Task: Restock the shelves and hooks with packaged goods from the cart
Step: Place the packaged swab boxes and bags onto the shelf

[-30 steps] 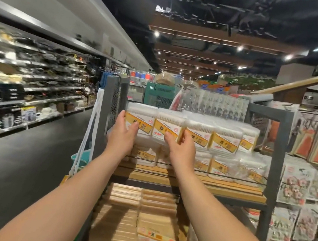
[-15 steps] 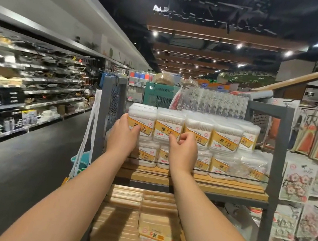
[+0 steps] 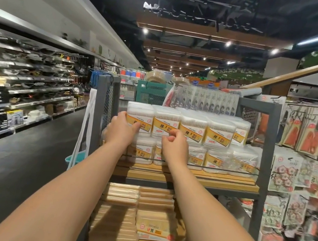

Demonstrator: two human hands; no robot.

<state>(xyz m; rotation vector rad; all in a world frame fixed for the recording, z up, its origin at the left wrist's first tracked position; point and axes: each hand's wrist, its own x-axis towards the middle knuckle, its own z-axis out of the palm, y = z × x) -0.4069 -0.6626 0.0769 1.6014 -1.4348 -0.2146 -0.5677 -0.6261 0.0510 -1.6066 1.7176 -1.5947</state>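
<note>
**Head view: both hands at the cotton-swab boxes on the upper shelf**

Head camera. We see a grey metal rack straight ahead with a wooden upper shelf carrying cotton-swab boxes stacked in two rows, yellow labels facing us.

Left hand: fingers curled round the lower left corner of the leftmost top-row box, thumb side on the yellow label. The box sits upright, level with its neighbours and touching the one beside it.

Right hand: loosely curled in front of the second top-row box, fingertips at its lower edge. We cannot tell whether it pinches the box or merely hovers against it; the knuckles hide the contact.

Lower shelf: flat stacks of toothpick packs, pale, with one yellow-and-red label readable.

Behind the boxes, a row of tall grey carded packets stands upright along the back of the rack.

Right of the rack: hanging carded goods on hooks, blurred. Left: a dark aisle floor and long wall shelves of kitchenware. A white bag hangs at the rack's left post.
</note>
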